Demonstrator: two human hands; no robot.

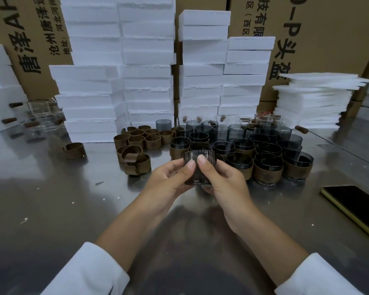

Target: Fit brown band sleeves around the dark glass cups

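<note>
L hand (168, 179) + R hand (224, 179) together, both pinching one dark cup (198, 160) at centre, over table (73, 199); band on it, can't tell. Spare bands (136, 139) at 10 o'clock, banded cups (266, 167) at 2. Risk: slick glass slips from thumbs, drops, chips neighbours

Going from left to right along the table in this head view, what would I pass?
clear glasses → lone brown band → loose brown bands → held dark cup → sleeved dark cups → phone
</note>
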